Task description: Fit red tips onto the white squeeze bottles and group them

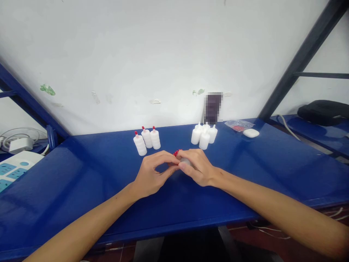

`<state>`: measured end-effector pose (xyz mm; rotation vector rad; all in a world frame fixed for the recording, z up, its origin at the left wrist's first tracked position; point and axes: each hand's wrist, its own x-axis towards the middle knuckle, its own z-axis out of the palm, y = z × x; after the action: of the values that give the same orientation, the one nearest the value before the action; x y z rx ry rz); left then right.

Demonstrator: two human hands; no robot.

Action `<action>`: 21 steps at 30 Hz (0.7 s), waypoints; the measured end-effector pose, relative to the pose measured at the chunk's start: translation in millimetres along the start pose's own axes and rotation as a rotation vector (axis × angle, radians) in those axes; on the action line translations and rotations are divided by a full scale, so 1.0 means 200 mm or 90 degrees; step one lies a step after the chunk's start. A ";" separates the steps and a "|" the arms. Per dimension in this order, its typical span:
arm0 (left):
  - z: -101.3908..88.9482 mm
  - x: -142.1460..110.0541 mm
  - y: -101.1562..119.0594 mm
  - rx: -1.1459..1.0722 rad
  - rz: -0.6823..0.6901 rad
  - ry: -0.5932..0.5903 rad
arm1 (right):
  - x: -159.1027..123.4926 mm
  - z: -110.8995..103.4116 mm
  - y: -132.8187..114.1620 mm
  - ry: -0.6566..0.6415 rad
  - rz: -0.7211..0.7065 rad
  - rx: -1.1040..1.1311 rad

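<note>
My right hand (197, 165) is wrapped around a whitish squeeze bottle (185, 161), tipped on its side with its nozzle end toward the left. At that end the thumb and fingers of my left hand (155, 173) are pinched together on a small red cap (178, 164), mostly hidden by the fingertips. Just behind my hands lies a cluster of red caps (176, 152), partly covered by my right hand. To the left stand three white bottles (140, 145) with red caps on. Several white bottles (204, 139) with bare nozzles stand upright behind my right hand.
The blue table (109, 174) meets a white wall. At the back right are a clear plastic bag (239, 126) with red pieces inside, a white rounded case (251, 133) and a pixelated dark panel (213, 108) against the wall. A power strip (19, 168) lies at left.
</note>
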<state>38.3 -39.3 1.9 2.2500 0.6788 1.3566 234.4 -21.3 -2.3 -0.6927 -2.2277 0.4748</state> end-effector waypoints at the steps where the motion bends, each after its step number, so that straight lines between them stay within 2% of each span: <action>1: 0.00 0.00 0.00 0.016 0.012 -0.011 | 0.00 0.00 0.00 -0.008 0.005 -0.009; 3: 0.00 0.00 0.00 0.034 0.014 -0.037 | 0.00 0.00 -0.01 -0.021 0.007 -0.020; 9: 0.02 -0.03 0.00 0.039 -0.050 -0.103 | 0.00 0.01 -0.01 -0.033 0.013 -0.015; 11: -0.01 -0.02 -0.01 0.048 -0.088 -0.089 | 0.01 0.01 0.00 -0.020 0.028 0.000; 13: -0.08 0.00 -0.03 0.079 -0.152 -0.044 | 0.01 0.00 0.01 0.009 0.065 0.032; 15: -0.15 0.03 -0.06 0.171 -0.220 -0.022 | 0.02 -0.01 0.03 0.043 0.121 0.087; 18: -0.25 0.05 -0.13 0.386 -0.268 -0.120 | 0.03 -0.01 0.07 0.074 0.192 0.164; 21: -0.27 0.03 -0.17 0.533 -0.282 -0.187 | 0.03 0.00 0.10 0.088 0.221 0.187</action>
<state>-14.8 -2.2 10.1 2.5612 1.7391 0.5405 238.3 -2.0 -9.5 -0.9256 -1.8615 0.8792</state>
